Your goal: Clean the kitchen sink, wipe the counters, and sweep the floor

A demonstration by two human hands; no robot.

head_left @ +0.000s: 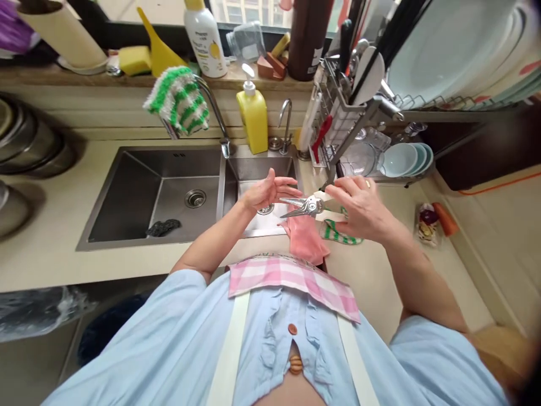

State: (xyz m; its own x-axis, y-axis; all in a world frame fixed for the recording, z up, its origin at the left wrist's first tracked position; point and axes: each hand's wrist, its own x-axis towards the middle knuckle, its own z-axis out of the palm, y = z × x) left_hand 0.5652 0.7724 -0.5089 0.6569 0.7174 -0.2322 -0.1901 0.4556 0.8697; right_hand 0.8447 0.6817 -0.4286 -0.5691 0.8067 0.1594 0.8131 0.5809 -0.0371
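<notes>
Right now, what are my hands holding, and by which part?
Your right hand holds the scissors by their white handles. Your left hand is open near the blades, holding nothing visible.

We see a bright scene, with pale daylight at the window [253,11] behind the double-bowl sink [221,186], shadow darkening its left basin [171,189], and stretched, softly blurred plates [448,51] to its right.
</notes>
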